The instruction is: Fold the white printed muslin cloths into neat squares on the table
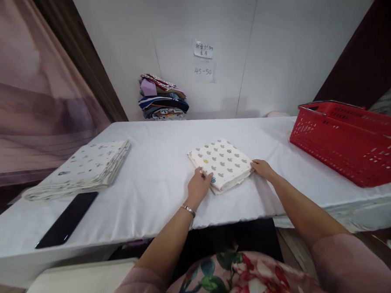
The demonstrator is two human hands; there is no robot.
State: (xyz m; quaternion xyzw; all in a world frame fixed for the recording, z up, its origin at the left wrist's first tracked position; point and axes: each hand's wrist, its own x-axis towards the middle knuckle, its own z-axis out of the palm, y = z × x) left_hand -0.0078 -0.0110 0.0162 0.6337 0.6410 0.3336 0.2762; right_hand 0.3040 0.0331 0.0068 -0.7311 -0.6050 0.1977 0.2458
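Note:
A small folded cream cloth (223,162) printed with grey shapes lies on the white table (157,174), near its front edge. My left hand (199,185) rests on the cloth's near left corner, fingers curled down onto the fabric. At the cloth's right corner my right hand (262,168) pinches the edge with its fingertips. A bracelet circles my left wrist.
A stack of folded cream cloths (85,169) lies at the table's left, with a black phone (67,219) in front of it. A red plastic basket (349,140) sits at the right. Folded coloured fabrics (163,98) are piled against the back wall.

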